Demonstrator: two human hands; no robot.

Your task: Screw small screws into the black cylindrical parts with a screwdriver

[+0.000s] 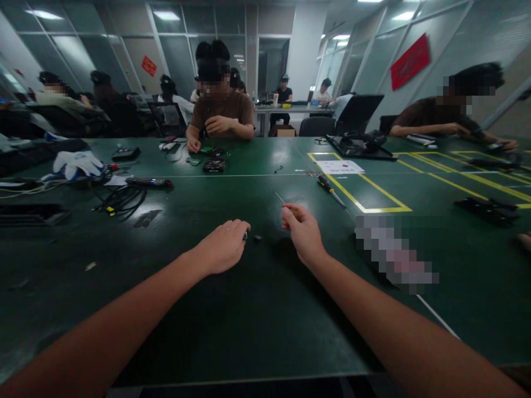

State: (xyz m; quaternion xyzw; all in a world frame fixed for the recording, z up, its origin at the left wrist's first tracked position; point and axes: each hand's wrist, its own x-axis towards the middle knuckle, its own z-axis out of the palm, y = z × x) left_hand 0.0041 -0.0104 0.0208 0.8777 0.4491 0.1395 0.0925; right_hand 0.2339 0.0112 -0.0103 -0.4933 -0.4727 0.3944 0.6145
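My left hand (pixel 226 243) rests low over the green table, palm down, its fingers curled together. A small shiny bit (pixel 245 236) shows at its fingertips; its kind cannot be made out. Just right of these fingers lies a small dark piece (pixel 258 238) on the tabletop. My right hand (pixel 305 229) is closed in a pinch round a thin, pale, straight rod (pixel 280 197), which points up and to the left. Whatever the rod belongs to is hidden inside the hand. Beyond that hand lies a screwdriver (pixel 331 190) with a yellow and black handle.
A blurred-out pale object (pixel 394 254) lies right of my right forearm. Coiled black cable (pixel 124 202), a dark pen-shaped tool (pixel 148 182) and white gloves (pixel 78 165) lie at left. Yellow tape (pixel 385 210) marks the table (pixel 232 326). A co-worker (pixel 222 110) sits opposite, another at right.
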